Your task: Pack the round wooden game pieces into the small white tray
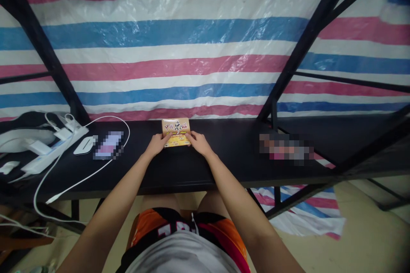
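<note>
A Chinese chess box, yellow and tan with printed characters on its face, is at the middle of the black desk. My left hand grips its left edge, the thumb lying over the front. On the opposite edge my right hand holds it in the same way, thumb on top. Both hands' remaining fingers are partly hidden at the sides of the box. Whether the box rests on the desk or is slightly raised, I cannot tell.
To the left lie a white power strip with chargers, a white cable, a flat white item and a blurred phone. A blurred object sits at right. Black metal posts and striped plastic sheeting stand behind the desk.
</note>
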`<state>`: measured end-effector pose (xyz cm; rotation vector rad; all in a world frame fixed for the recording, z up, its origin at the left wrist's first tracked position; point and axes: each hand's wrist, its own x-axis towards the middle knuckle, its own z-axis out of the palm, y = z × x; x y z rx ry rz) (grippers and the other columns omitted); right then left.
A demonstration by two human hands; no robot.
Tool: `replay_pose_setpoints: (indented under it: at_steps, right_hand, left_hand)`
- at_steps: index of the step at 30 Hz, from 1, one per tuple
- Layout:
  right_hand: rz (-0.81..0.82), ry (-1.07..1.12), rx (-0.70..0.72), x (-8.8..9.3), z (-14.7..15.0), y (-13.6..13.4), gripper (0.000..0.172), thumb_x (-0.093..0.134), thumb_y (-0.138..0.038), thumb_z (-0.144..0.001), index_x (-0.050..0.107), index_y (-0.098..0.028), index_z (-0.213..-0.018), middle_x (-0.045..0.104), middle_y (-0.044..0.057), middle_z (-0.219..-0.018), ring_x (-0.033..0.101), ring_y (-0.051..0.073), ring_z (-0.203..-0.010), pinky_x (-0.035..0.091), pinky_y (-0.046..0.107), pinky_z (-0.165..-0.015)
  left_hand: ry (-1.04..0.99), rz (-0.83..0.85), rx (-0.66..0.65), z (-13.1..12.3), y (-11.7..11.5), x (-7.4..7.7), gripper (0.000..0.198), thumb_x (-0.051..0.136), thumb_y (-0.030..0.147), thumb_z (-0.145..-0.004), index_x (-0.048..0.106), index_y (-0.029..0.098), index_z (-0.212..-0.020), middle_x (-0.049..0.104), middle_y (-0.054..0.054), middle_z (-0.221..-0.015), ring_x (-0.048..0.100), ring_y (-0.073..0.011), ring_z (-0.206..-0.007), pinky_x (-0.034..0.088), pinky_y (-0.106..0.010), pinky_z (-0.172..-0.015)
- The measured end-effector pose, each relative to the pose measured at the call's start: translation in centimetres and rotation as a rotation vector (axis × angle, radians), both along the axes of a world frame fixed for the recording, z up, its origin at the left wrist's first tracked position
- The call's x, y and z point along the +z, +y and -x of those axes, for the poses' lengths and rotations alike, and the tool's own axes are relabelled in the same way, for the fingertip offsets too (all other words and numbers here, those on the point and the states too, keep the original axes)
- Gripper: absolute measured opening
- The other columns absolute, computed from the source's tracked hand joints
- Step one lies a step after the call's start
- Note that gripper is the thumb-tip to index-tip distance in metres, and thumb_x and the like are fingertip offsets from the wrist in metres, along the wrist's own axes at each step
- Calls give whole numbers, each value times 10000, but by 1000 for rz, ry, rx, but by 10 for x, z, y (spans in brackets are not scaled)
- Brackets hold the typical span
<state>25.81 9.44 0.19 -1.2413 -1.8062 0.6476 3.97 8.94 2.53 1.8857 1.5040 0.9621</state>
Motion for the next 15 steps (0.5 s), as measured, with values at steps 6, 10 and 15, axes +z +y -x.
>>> replay_pose_setpoints:
  at_steps: [6, 10, 15]
  right_hand:
    - [9, 36, 10, 0, 0, -1, 384, 434, -522, -860, 600, -184, -790, 632, 15, -671, 621, 153, -588, 438, 233, -569]
    - [-15, 27, -19, 1, 0, 0, 385, 395, -518, -876, 602, -196, -832, 611, 6, -663, 605, 153, -612, 441, 249, -618]
    - [-199, 11, -265, -3, 2, 8, 377, 543, -481, -799, 571, -183, -1029, 619, 45, -844, 569, 172, -756, 445, 294, -740]
  left_hand:
    - [-109, 29, -54, -1, -1, 0, 568, 523, 613, -739, 697, 90, -878, 714, -130, -871, 641, -292, -882, 474, -306, -709]
    - [-246, 31, -203, -4, -2, -2, 569, 553, 557, -738, 658, 67, -1006, 706, -117, -934, 634, -257, -874, 484, -306, -729]
    - [-95, -128, 11, -7, -3, -1, 496, 511, 529, -766, 664, 75, -895, 688, -90, -785, 621, -224, -739, 451, -277, -639]
